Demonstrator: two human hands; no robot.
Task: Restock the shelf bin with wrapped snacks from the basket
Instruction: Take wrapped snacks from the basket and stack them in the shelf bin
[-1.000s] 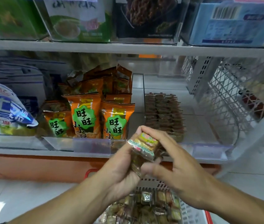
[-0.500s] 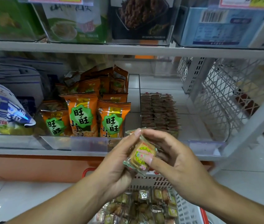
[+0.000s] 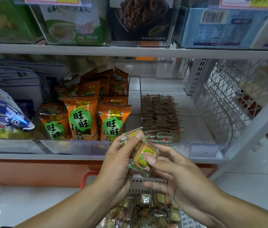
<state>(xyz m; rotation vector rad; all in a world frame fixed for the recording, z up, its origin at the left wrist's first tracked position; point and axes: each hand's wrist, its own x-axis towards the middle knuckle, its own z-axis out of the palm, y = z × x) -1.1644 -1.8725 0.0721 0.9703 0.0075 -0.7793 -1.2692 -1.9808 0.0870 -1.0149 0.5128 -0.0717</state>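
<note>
My left hand (image 3: 118,163) grips a small stack of clear-wrapped snacks (image 3: 144,155) with round yellow-green labels, just in front of the shelf edge. My right hand (image 3: 177,176) pinches the front snack of that stack between thumb and fingers. Directly behind, the clear shelf bin (image 3: 205,150) holds neat rows of the same brown wrapped snacks (image 3: 160,117) along its left side; its right half is bare. Below my hands, the white basket (image 3: 189,221) with red handle (image 3: 88,176) holds several loose wrapped snacks (image 3: 146,211).
Orange snack bags (image 3: 80,119) fill the bin to the left, and a blue-white bag (image 3: 0,112) sits further left. A white wire rack (image 3: 225,96) stands to the right. The upper shelf (image 3: 130,51) carries boxed goods. White floor tiles lie below.
The snacks in my hands have tilted so the round label faces up, and both hands have shifted slightly down and right. The view has drifted a little.
</note>
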